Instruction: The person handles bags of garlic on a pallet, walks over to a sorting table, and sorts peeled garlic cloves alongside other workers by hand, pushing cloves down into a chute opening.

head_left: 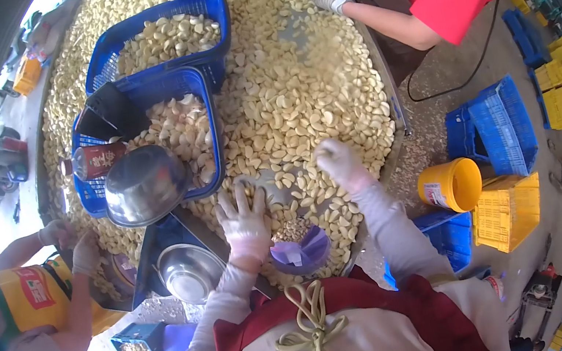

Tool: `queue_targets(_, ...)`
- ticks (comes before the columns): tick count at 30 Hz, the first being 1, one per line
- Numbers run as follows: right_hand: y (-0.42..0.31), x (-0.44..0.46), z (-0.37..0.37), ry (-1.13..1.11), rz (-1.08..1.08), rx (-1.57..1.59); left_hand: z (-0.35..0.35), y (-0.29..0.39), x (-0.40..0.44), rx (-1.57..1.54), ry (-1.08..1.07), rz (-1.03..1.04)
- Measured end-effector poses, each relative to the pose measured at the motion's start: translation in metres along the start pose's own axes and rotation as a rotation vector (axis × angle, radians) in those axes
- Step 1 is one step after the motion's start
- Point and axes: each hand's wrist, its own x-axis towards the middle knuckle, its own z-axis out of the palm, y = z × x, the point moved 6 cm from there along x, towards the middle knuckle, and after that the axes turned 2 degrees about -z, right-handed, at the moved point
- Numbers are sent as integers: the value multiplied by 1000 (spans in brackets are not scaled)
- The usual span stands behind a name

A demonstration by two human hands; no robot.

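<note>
My left hand (242, 220), in a white glove, lies flat with fingers spread on the table beside a purple bowl (316, 242). My gloved right hand (340, 164) has its fingers curled over the heap of pale pieces (295, 125) that look like peeled garlic cloves. What its fingertips hold, if anything, is hidden. Small broken bits (291, 229) lie just behind the purple bowl's rim. To the left of my left hand stand a steel bowl (193, 273) and a dark blue tray (151, 253).
Two blue baskets (215, 130) hold more pieces; a steel basin (145, 185) and a red-labelled bottle (100, 160) rest in the nearer one. A co-worker's gloved hands (330, 0) work at far right, another person's (81, 250) at left. A yellow bucket (455, 185) and crates stand right.
</note>
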Motion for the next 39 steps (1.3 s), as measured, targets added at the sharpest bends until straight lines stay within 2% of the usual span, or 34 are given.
queue_targets(3, -23, -10, 3, -82, -12, -25, 7, 18, -12, -35, -55, -22)
queue_targets(4, -10, -11, 15, -81, -3, -23, 6, 28, -16, -36, -63, -18)
queue_targets(6, 13, 8, 55, -3, -271, -889, 6, 62, -14, -114, -144, 162)
queue_targets(7, -1, 6, 61, 59, -254, -998, 5, 71, -15, -147, -182, 242)
queue_targets(8, -15, 3, 67, 119, -230, -1106, 3, 70, -15, -139, -172, 220)
queue_targets(9, -22, 4, 67, 109, -253, -1097, -4, 73, -22, -283, -85, 310)
queue_targets(10, -18, 6, 61, 7, -188, -979, -11, 72, -30, -425, 2, 404)
queue_targets(12, -31, 10, 52, -124, -137, -828, -12, 46, -31, -479, 49, 313)
queue_targets(14, -116, 20, 37, -23, -338, -413, -21, 18, -21, -539, 141, 139)
queue_targets(15, -161, 30, 30, 89, -509, -132, -17, 2, -17, -523, 124, 73)
queue_targets(16, -201, 45, 32, 165, -672, 2, -17, -16, -14, -483, 178, -40)
queue_targets(17, -216, 70, 27, 189, -748, 95, -19, -34, -4, -440, 249, -145)
queue_targets(18, -231, 96, 22, 208, -826, 182, -17, -47, 8, -387, 201, -187)
queue_targets(19, -225, 112, 18, 166, -798, 228, -13, -59, 15, -335, 149, -228)
queue_targets(20, -206, 115, 15, 246, -693, 45, -9, -64, 21, -274, 83, -208)
queue_targets(22, -141, 103, 36, 137, -478, -455, -3, -68, 23, -211, 43, -208)
queue_targets(23, -108, 90, 55, -61, -370, -573, 4, -72, 24, -144, -1, -215)
queue_targets(24, -102, 52, 64, 146, -717, -654, 25, -83, 21, -184, 33, -272)
queue_targets(25, -98, 22, 75, 254, -808, -646, 27, -84, 20, -188, 25, -278)
queue_targets(26, -88, 1, 85, 148, -704, -729, 22, -80, 21, -183, 64, -240)
queue_targets(28, -75, -24, 110, 91, -712, -419, 15, -73, 16, -182, 80, -205)
queue_targets(29, -59, -30, 123, -56, -447, -330, 14, -70, 18, -110, 35, -160)
queue_targets(30, -51, -35, 131, -112, -390, -239, 7, -64, 23, -44, 2, -106)
queue_targets(31, -47, -41, 133, -138, -212, -152, -10, -59, 22, -122, 24, -103)
queue_targets(33, -6, -47, 152, -82, -1, 201, 8, -52, 17, -334, -53, -172)
queue_targets(34, -2, -49, 139, -52, 14, 197, -13, -25, 12, -585, -71, -91)
queue_targets(35, -3, -51, 129, -102, -29, 343, -16, -9, 9, -699, -151, -117)
queue_targets(36, -9, -51, 117, -154, -83, 492, -20, -7, 13, -722, -17, -123)
queue_targets(37, -20, -55, 82, -118, 18, 283, -25, -9, 15, -741, 121, -130)
queue_targets(38, -16, -50, 46, 110, -200, -169, -30, -14, 21, -595, 209, -108)
queue_targets(39, -8, -45, 11, 150, 6, -538, -36, -21, 31, -449, 301, -91)
